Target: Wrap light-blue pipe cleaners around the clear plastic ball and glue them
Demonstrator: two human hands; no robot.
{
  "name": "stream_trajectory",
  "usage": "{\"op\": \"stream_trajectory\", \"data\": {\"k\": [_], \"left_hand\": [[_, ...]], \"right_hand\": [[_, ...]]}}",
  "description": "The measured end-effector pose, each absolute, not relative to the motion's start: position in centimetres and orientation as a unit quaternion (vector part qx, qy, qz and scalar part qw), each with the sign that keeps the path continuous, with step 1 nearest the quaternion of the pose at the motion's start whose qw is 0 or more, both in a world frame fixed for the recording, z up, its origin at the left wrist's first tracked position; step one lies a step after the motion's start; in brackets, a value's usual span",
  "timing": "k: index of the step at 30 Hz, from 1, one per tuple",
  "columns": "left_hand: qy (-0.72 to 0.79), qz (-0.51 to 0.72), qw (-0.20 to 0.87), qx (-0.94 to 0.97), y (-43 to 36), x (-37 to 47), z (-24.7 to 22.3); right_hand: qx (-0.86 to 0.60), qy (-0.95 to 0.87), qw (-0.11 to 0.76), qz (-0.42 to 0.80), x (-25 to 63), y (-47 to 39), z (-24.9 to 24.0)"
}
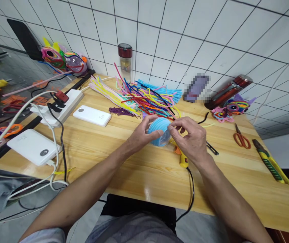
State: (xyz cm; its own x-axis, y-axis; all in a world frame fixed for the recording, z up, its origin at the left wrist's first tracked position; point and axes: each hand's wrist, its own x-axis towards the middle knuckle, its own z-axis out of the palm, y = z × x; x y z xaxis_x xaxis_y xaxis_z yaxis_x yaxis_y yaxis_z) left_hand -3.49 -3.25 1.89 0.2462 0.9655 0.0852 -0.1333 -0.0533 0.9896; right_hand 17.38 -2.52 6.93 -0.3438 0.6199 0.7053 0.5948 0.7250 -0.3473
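Note:
My left hand is wrapped around a clear plastic piece wound with light blue pipe cleaner, held just above the table. The blue coils cover most of it, and bare clear plastic shows toward its right end. At that right edge my right hand pinches with thumb and forefinger, seemingly on the blue pipe cleaner; the exact spot is hidden by the fingers. Below my right hand lies a yellow hot glue gun, its front part covered. Behind my hands a pile of many-coloured pipe cleaners spreads across the wooden table.
To the left are white power banks, a power strip and tangled cables. Scissors and green-yellow pliers lie at the right. A glass bottle, a leaning red flask and a decorated fish stand near the wall.

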Motion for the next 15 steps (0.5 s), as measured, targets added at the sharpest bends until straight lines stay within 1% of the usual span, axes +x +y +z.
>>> {"op": "stream_trajectory", "data": {"k": [9, 15], "left_hand": [[0.369, 0.458, 0.58, 0.564, -3.28, -3.83, 2.32], [0.348, 0.446, 0.558, 0.607, -2.98, -3.92, 2.07]], "right_hand": [[-0.388, -0.815, 0.43, 0.016, 17.51, -2.72, 7.1], [-0.389, -0.812, 0.434, 0.019, 17.72, -2.69, 7.26]]}}
